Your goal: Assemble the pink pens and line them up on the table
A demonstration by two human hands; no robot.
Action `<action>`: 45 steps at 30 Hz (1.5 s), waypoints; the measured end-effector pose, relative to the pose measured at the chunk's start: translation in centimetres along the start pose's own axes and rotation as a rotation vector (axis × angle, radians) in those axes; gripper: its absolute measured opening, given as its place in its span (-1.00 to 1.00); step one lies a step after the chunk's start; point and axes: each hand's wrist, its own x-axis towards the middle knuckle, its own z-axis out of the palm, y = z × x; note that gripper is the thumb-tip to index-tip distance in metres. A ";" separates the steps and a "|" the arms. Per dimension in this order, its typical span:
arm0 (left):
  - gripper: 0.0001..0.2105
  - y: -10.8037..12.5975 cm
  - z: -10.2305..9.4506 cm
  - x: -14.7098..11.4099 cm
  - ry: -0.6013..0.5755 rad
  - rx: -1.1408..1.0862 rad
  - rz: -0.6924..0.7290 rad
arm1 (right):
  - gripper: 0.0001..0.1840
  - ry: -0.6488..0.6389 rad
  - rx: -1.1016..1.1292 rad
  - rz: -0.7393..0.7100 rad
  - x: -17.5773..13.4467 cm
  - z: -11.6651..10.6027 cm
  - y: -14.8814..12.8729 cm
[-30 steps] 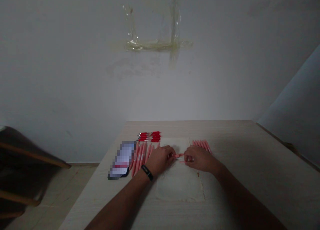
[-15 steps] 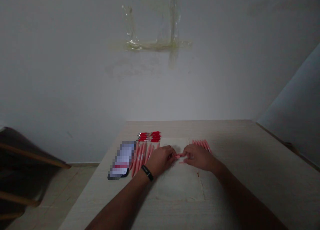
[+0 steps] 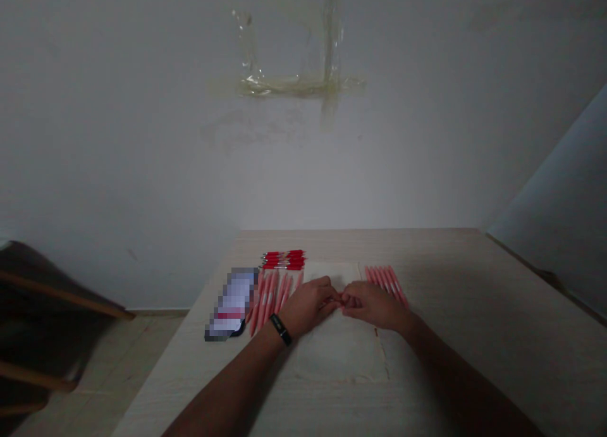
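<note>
So, nearest stuff first: two forearms reach in over a pale table point(image 3: 474, 279), with a dark wristband point(image 3: 280, 329) on the left wrist. Under the hands lies a thin whitish sheet point(image 3: 341, 355), its right edge kinda ragged.

Above the sheet the hands meet, fingertips about touching. The left hand point(image 3: 310, 305) has thumb and fingers pinched on a small pink piece point(image 3: 340, 300), and the right hand point(image 3: 372, 303) is curled around the other side of it (most of the piece is hidden, so no telling exactly which part it is). Looks like fiddly two-handed fingertip work — it seems to call for a steady pinch from both sides and good alignment.

Room-wise, the left is the tight side: loose pink pens point(image 3: 265, 298) sit right by the left hand, then a phone point(image 3: 232, 304) just beside them, near the table's left edge. A neat row of pink pens point(image 3: 384, 279) lies just behind the right hand — easy to bump, probably. Past that row there's plenty of tabletop off to the right.

Farther back, red pens point(image 3: 284, 260) lie crosswise, then comes the wall point(image 3: 403, 140) with old tape point(image 3: 289, 86).
</note>
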 end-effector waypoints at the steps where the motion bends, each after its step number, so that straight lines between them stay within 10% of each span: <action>1: -0.84 0.0 0.0 0.0 0.001 -0.001 -0.001 | -0.88 0.001 0.001 0.000 0.0 0.0 0.1; 18: -0.74 0.9 0.7 -0.1 -0.032 0.015 -0.092 | -0.92 0.104 -0.198 0.043 -0.2 -2.5 1.7; 45: -0.89 0.0 0.5 0.0 0.014 0.035 -0.085 | -0.84 0.079 -0.200 -0.082 0.3 0.0 -0.5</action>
